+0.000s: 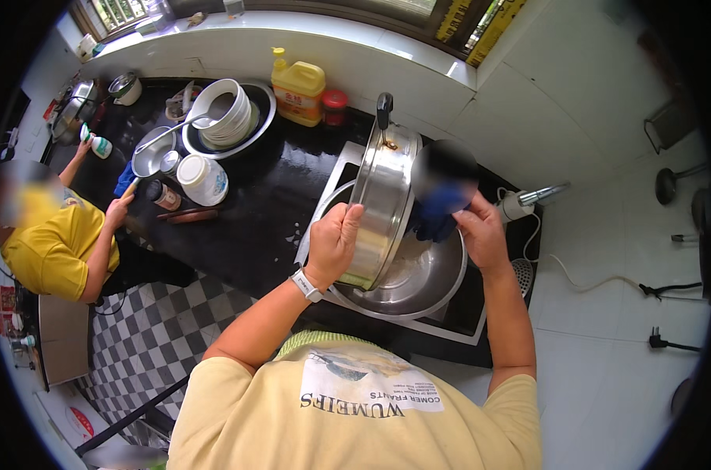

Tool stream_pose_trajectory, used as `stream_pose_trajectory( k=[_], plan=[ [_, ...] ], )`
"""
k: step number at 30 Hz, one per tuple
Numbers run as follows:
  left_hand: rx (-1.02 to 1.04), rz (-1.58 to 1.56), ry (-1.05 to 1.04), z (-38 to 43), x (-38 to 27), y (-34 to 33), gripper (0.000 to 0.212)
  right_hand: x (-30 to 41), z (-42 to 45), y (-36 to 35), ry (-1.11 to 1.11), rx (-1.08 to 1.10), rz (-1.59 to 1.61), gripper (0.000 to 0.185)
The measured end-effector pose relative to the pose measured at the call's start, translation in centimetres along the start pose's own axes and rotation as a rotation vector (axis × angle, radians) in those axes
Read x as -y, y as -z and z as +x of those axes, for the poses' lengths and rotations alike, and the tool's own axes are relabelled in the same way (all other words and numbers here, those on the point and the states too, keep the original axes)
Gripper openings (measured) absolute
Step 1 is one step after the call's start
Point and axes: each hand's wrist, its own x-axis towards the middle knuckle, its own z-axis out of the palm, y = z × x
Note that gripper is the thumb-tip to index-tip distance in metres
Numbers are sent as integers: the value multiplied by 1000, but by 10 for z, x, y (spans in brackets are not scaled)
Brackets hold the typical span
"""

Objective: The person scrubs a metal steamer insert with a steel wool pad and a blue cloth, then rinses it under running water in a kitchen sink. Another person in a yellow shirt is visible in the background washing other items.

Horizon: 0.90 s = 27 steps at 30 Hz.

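Note:
My left hand (335,241) grips the lower rim of a large stainless steel pot (382,194), which is tipped on its side with a black handle at its top. At the pot's open side, my right hand (481,226) holds a dark blue cloth (437,217), partly blurred. Below them a wide stainless steel basin (411,294) rests on the cooktop (473,329). The pot hides part of the basin.
Left on the black counter stand a plastic tub (202,179), stacked white bowls (220,111) in a metal basin (267,117), a saucepan (155,153) and a yellow jug (299,94). Another person (67,241) holds a spray bottle (101,147). A white corded appliance (513,207) stands right.

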Motion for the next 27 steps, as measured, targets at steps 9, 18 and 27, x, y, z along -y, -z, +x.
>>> stream_pose_trajectory(
  k=[9, 18, 27],
  plan=[
    [169, 0, -89, -2, -10, -8, 32, -9, 37, -14, 648, -80, -1097, 40],
    [317, 12, -250, -1, -27, 9, 25, -19, 85, 42, -25, -191, -352, 31],
    [476, 45, -376, 3, -58, 56, 17, -140, 96, 128, -306, -157, 288, 37]
  ],
)
